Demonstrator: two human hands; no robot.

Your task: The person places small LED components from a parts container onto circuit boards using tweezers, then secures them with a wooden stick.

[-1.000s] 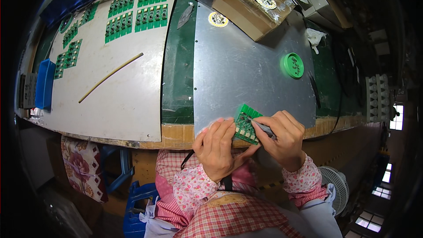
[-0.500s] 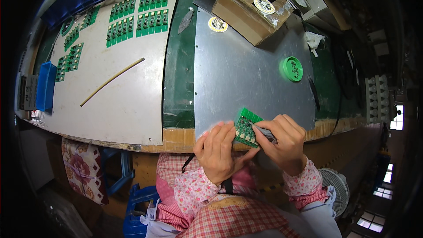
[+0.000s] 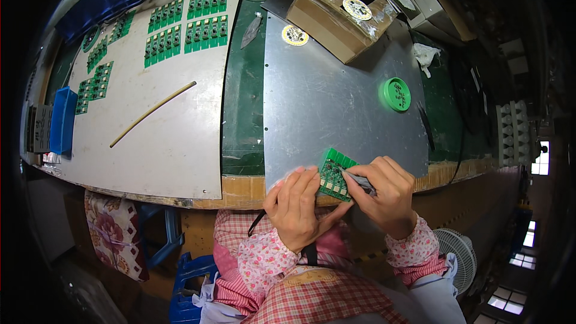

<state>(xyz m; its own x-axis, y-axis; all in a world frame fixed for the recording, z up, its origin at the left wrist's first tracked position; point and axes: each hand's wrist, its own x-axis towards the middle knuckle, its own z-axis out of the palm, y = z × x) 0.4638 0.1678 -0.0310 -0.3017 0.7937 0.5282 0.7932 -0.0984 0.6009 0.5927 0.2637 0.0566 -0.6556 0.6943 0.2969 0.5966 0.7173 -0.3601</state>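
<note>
A green circuit board panel point(image 3: 335, 173) rests at the front edge of the metal sheet, with a row of pale square parts along its near side. My left hand point(image 3: 297, 207) steadies it, fingers together at its left edge and thumb along its near edge. Closed in a pinch, my right hand point(image 3: 387, 195) holds grey tweezers point(image 3: 363, 182), whose tips reach onto the board's middle. The tips are too small to make out, so I cannot tell whether they grip a part. Farther right on the sheet is a round green dish point(image 3: 384, 92) with small dark parts in it.
A cardboard box point(image 3: 324, 21) sits at the back, with round LED boards point(image 3: 295, 35) by it and on it. On the white board point(image 3: 180, 162) at left lie several green circuit panels point(image 3: 206, 33) and a thin stick point(image 3: 153, 114). A blue bin point(image 3: 63, 120) stands at far left.
Both hands, the tweezers and the circuit board hold nearly the same place. The whole view has shifted very slightly.
</note>
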